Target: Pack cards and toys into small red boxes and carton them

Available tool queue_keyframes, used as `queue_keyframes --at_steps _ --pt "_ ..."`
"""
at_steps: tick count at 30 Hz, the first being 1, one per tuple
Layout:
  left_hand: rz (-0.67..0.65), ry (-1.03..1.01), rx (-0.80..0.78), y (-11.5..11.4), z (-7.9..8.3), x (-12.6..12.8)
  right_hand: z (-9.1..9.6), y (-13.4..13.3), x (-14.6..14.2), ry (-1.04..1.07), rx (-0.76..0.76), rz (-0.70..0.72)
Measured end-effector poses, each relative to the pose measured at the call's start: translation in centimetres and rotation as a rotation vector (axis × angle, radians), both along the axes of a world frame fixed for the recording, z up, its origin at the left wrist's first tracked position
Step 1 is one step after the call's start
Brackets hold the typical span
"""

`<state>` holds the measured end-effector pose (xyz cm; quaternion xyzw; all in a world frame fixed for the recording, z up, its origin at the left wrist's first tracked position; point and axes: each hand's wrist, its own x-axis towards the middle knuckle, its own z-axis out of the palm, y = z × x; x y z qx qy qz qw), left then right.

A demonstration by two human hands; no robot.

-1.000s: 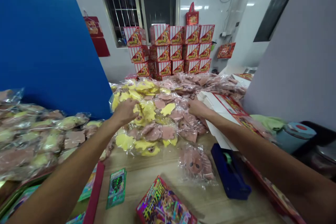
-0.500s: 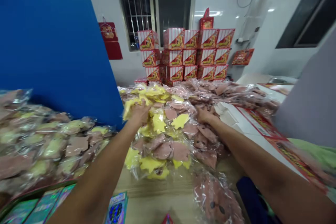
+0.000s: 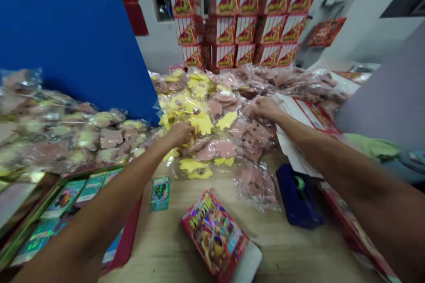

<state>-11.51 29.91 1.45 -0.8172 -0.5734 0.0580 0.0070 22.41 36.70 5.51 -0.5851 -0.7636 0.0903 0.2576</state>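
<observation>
A heap of clear bags holding yellow toys (image 3: 195, 106) and pink toys (image 3: 252, 132) covers the middle of the wooden table (image 3: 172, 247). My left hand (image 3: 179, 133) is closed on a bag of yellow toys at the near edge of the heap. My right hand (image 3: 264, 108) is closed on a bag of pink toys further right, beside a white flat carton (image 3: 299, 115). Both arms reach forward from the bottom corners.
A blue partition (image 3: 73, 31) stands at the left above more bagged toys (image 3: 66, 137). Stacked red-and-white boxes (image 3: 245, 13) line the back wall. Near me lie a shiny red box (image 3: 214, 234), a green card (image 3: 160, 193), a blue tape dispenser (image 3: 297, 196) and a tray of cards (image 3: 49, 216).
The camera tilted down. My left hand drew back toward me to the near edge of the yellow bags. My right hand stayed on the pink bags.
</observation>
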Motion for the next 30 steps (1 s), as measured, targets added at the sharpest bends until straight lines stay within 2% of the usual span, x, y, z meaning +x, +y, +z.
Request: queue_keyframes --at_steps 2,4,6,8,9,11,12,14,16,18,20,23,25,26,28,30 --pt "0.004 -0.033 -0.037 -1.5 0.0 -0.6 0.0 -1.5 0.5 -0.086 -0.051 -0.043" --pt "0.038 -0.061 -0.009 -3.6 0.8 -0.5 0.2 -4.0 0.9 -0.152 -0.087 -0.046" --pt "0.090 -0.128 0.100 -6.9 2.0 0.7 0.4 -7.5 1.3 -0.270 -0.111 0.003" --pt "0.087 -0.241 0.160 -11.3 3.1 2.6 0.4 -11.9 1.6 -0.404 -0.115 0.050" --pt "0.034 -0.284 0.098 -13.7 3.5 3.7 0.3 -14.2 1.7 -0.455 -0.109 0.064" --pt "-0.172 -0.273 -0.183 -18.4 3.4 5.9 -0.6 -18.6 1.5 -0.480 -0.102 0.114" --pt "-0.279 -0.233 -0.304 -20.4 2.9 6.8 -1.4 -20.6 1.1 -0.479 -0.112 0.176" --pt "-0.440 -0.169 -0.417 -23.4 1.3 8.3 -3.3 -23.7 0.0 -0.500 -0.147 0.330" --pt "-0.488 -0.130 -0.401 -24.9 -0.6 9.3 -5.3 -25.7 -1.2 -0.497 -0.164 0.373" --pt "-0.425 -0.108 -0.355 -25.4 -2.1 9.7 -6.6 -26.6 -2.1 -0.454 -0.158 0.328" --pt "-0.304 -0.107 -0.339 -25.7 -2.9 9.6 -6.9 -26.8 -2.3 -0.382 -0.143 0.271" --pt "-0.107 -0.173 -0.327 -26.3 -3.5 9.1 -5.9 -26.7 -1.1 -0.266 -0.105 0.137" --pt "0.017 -0.264 -0.278 -27.1 -3.8 8.9 -5.0 -26.9 0.1 -0.053 -0.079 0.033" --pt "0.070 -0.318 -0.247 -27.5 -4.0 8.9 -4.6 -27.1 0.5 0.160 -0.101 0.001" --pt "0.155 -0.421 -0.180 -28.2 -4.2 9.1 -4.1 -27.8 0.9 0.715 -0.258 -0.008" --pt "0.207 -0.502 -0.111 -28.8 -4.1 9.5 -4.0 -28.6 0.7 1.168 -0.503 0.023"
